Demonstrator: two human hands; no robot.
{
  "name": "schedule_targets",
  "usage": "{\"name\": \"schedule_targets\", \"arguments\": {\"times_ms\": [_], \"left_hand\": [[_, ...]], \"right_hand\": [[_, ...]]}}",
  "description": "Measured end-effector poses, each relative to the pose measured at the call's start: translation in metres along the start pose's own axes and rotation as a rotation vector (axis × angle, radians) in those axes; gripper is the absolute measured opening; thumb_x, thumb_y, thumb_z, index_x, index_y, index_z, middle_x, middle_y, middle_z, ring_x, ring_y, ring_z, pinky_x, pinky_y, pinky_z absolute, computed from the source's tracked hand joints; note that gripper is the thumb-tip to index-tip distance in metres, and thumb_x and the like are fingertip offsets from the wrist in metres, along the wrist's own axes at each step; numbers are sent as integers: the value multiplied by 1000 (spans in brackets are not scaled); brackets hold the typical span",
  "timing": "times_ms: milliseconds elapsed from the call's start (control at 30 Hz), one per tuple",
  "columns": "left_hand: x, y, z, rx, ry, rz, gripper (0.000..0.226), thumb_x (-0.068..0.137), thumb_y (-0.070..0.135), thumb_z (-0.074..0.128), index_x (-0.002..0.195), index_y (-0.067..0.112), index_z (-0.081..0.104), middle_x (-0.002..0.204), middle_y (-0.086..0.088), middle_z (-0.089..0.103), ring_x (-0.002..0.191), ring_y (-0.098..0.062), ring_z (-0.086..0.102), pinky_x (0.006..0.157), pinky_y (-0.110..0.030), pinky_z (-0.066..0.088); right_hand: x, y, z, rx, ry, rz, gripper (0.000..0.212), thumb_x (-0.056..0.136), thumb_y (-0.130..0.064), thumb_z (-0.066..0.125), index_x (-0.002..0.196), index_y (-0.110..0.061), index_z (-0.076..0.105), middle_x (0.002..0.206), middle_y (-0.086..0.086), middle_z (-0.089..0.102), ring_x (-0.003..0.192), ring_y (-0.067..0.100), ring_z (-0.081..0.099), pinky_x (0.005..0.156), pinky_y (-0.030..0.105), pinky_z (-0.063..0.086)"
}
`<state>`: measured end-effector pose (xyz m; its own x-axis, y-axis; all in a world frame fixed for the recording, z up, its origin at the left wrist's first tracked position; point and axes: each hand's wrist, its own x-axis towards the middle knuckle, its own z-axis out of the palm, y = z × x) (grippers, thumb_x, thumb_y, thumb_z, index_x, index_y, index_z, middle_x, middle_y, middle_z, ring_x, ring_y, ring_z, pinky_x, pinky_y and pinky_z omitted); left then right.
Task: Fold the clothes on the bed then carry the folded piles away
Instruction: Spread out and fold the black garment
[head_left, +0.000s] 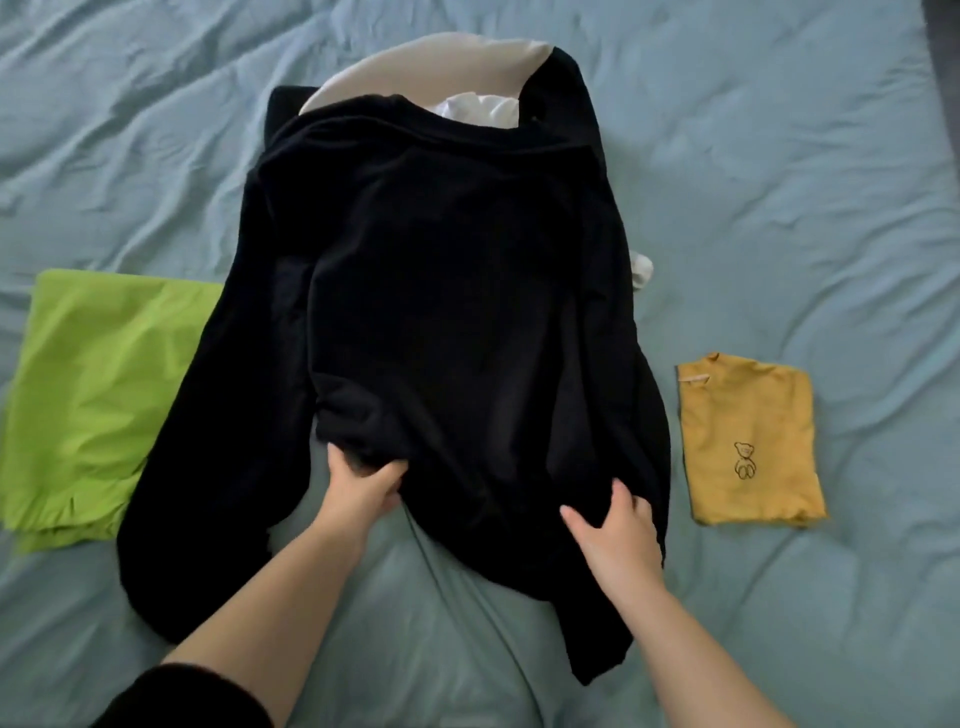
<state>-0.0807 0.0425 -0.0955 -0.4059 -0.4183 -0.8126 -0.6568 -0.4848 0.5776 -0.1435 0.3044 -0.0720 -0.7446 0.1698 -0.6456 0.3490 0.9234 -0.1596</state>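
A black long-sleeved sweater (447, 291) lies spread over the middle of the bed, its sleeves trailing down on both sides. My left hand (361, 486) grips the bunched hem at the lower left. At the lower right, my right hand (615, 530) holds the hem, its thumb on top of the fabric. The sweater's top drapes over a beige basket (415, 62) that holds white clothes (478, 109). A folded lime-green garment (98, 395) lies to the left. To the right sits a folded mustard-yellow top (748, 441) with a small bear drawing.
The pale blue, wrinkled bedsheet (779, 182) covers the whole bed. A bit of white fabric (641, 270) peeks out at the sweater's right edge. A dark edge (948, 62) shows at the top right corner.
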Motion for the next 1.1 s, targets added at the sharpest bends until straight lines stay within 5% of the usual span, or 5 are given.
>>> {"name": "schedule_targets", "arguments": {"times_ms": [267, 467, 633, 933, 1100], "left_hand": [[-16, 22, -4, -146, 52, 47, 26, 67, 28, 72, 92, 23, 71, 87, 1, 76, 85, -16, 72, 77, -33, 57], [-56, 9, -95, 198, 254, -97, 56, 71, 41, 79, 118, 20, 56, 109, -6, 67, 95, -25, 65, 90, -45, 52], [-81, -13, -149, 225, -31, -357, 50, 76, 29, 78, 121, 21, 58, 110, 1, 67, 100, -18, 62, 79, -34, 51], [-98, -33, -181, 837, 183, -24, 32, 96, 30, 53, 89, 1, 65, 90, -20, 68, 77, -30, 60, 66, -39, 44], [-80, -42, -189, 857, 204, -123, 50, 95, 38, 53, 118, -6, 58, 116, -26, 62, 107, -40, 57, 83, -39, 43]], "right_hand": [[-8, 20, -2, 283, 106, -107, 10, 95, -10, 51, 97, -18, 56, 91, 0, 63, 83, 23, 62, 69, 33, 49], [-10, 66, -51, 271, 160, -139, 12, 98, -20, 49, 106, -16, 58, 107, 5, 65, 80, 16, 60, 62, 27, 41], [-24, 72, -51, 244, -241, 110, 40, 87, -43, 66, 98, -5, 64, 101, 11, 69, 92, 27, 64, 77, 37, 50], [-83, 74, -15, 269, -223, 21, 38, 82, 4, 58, 118, -9, 57, 100, 7, 65, 91, 21, 63, 74, 31, 52], [-105, 82, -10, 183, -275, 79, 31, 85, 0, 65, 112, -7, 51, 99, 14, 62, 88, 29, 62, 77, 40, 54]]}}
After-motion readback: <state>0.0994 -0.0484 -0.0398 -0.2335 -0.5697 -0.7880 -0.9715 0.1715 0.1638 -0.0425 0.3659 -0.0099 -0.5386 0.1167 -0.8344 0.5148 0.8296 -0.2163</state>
